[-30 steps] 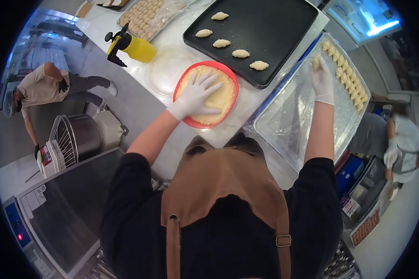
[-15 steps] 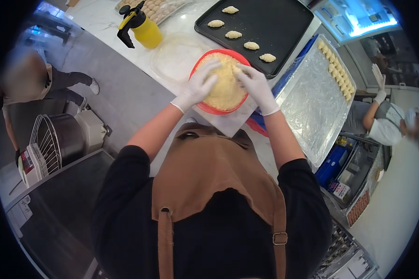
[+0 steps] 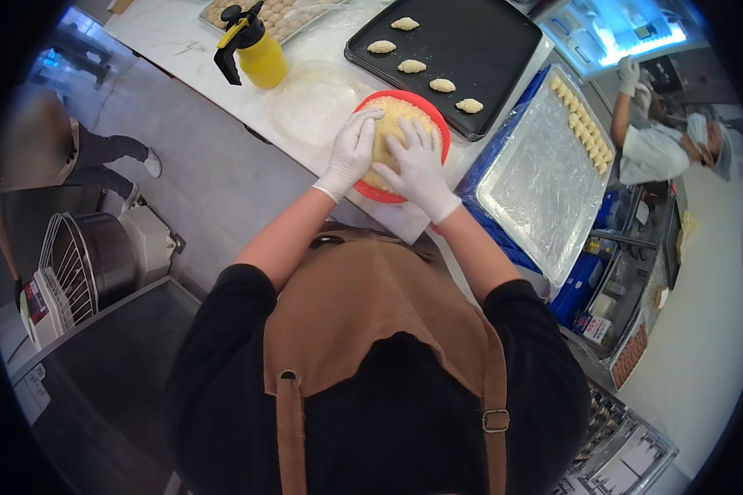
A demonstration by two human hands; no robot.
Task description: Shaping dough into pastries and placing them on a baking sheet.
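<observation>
A red bowl (image 3: 444,136) full of pale yellow crumbs (image 3: 401,109) stands at the near edge of the marble-look table. Both my hands wear white gloves and reach into it. My left hand (image 3: 352,155) is cupped at the bowl's left side, fingers extended close together on the crumbs. Spread fingers of my right hand (image 3: 421,165) lie across the crumbs on the right. Whatever is under my palms is hidden. Beyond the bowl, a black baking tray (image 3: 462,54) carries several crumb-coated dough pieces (image 3: 412,66) in a slanting row.
Right of the bowl, a plastic-lined metal tray (image 3: 530,186) has small dough pieces (image 3: 580,124) along its far side. A yellow spray bottle (image 3: 262,62) and a clear round lid (image 3: 309,103) are at left. A mixer (image 3: 99,256) stands left; co-workers are on both sides.
My right hand has come down and left from the bowl's right rim onto the crumbs. My left hand has shifted slightly. The co-worker at right has lowered a raised hand.
</observation>
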